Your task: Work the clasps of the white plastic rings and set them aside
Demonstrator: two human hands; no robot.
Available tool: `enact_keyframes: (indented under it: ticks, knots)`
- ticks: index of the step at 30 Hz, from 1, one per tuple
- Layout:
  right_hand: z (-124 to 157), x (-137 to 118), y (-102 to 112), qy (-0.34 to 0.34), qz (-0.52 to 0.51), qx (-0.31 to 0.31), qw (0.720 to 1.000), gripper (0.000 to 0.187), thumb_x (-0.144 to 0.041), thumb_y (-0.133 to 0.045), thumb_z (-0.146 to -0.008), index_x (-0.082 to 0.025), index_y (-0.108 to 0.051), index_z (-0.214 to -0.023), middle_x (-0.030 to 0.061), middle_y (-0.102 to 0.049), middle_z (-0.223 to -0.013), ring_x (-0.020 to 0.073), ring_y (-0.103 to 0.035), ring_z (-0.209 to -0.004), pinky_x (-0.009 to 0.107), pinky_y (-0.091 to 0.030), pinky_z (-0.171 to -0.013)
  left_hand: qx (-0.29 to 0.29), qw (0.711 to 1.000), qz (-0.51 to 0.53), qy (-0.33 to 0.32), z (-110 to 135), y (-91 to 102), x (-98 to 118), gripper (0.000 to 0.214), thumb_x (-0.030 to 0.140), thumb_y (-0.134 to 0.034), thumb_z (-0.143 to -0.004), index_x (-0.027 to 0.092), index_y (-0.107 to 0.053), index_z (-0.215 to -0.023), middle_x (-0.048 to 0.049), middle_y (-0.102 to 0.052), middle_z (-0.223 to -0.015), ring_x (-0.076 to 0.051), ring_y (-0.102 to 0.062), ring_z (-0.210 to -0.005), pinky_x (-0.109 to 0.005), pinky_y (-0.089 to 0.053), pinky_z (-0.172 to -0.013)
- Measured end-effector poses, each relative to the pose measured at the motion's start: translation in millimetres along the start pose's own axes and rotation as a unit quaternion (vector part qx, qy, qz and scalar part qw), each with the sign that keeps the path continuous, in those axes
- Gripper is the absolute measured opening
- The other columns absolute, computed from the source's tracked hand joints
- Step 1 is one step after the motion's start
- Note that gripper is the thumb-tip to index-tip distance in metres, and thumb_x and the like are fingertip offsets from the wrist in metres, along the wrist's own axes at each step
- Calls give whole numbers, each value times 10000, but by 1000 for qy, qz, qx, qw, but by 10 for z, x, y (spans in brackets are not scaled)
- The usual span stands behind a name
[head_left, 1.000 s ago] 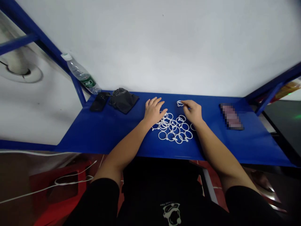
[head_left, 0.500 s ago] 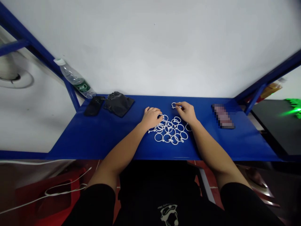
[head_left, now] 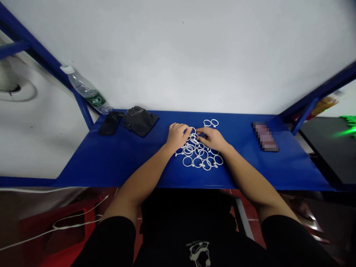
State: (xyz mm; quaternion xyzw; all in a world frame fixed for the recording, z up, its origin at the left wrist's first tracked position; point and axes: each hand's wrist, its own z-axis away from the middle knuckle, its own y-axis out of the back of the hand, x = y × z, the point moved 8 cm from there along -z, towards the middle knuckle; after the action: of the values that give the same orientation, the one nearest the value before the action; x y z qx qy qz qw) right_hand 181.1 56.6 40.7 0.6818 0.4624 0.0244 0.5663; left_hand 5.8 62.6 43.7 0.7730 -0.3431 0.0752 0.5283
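Several white plastic curtain rings (head_left: pixel 187 161), each with a small eyelet, lie in a loose, overlapping pile on the blue tabletop (head_left: pixel 133 163). At the pile's upper left, my left hand (head_left: pixel 178 135) pinches one curtain ring (head_left: pixel 192 129) between thumb and fingers. My right hand (head_left: pixel 213 138) faces it from the right, thumb and index finger apart, fingertips close to that raised ring. Whether they touch it I cannot tell. Beyond the right hand, two curtain rings (head_left: pixel 214 122) lie side by side, away from the pile. Both hands cover some of the rings.
Toward the back left are a black phone-like object (head_left: pixel 110 123), a dark drawstring pouch (head_left: pixel 140 121) and a leaning plastic bottle (head_left: pixel 86 89). A blurred-out flat object (head_left: pixel 265 137) lies at the right. A white wall (head_left: pixel 183 66) bounds the back; blue frame bars (head_left: pixel 306 113) flank the table.
My right hand has let go of a ring at the back, leaving two there, and moved left and nearer to the left hand. The left hand now holds a ring up.
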Motion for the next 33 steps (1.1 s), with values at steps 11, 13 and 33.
enact_keyframes:
  ticks: [11, 13, 33]
  knots:
    - [28, -337, 84, 66, -39, 62, 995, 358, -387, -565, -1129, -286, -732, -1428, 76, -840, -1124, 233, -788, -959, 383, -635, -858, 34, 999, -2, -8, 40, -9, 48, 355, 270, -575, -1068, 224, -644, -723, -30, -762, -824, -232, -704, -929, -467, -430, -1142]
    - [25, -313, 95, 44, -81, 83, 992, 329, -373, -569, -1122, -295, -765, -1374, 64, -847, -1124, 228, -796, -963, 373, -637, -848, 37, 999, 11, -18, 46, -12, 63, 353, 292, -587, -1069, 222, -649, -729, -21, -755, -808, -223, -703, -916, -467, -431, -1150]
    - [60, 201, 326, -102, -182, 206, 956, 265, -198, -498, -813, -234, -752, -748, 15, -713, -715, 190, -663, -690, 333, -543, -694, -53, 997, 26, -41, 55, -153, 124, 187, 426, -785, -1012, 245, -802, -1053, -62, -781, -1238, -277, -683, -1190, -516, -436, -1171]
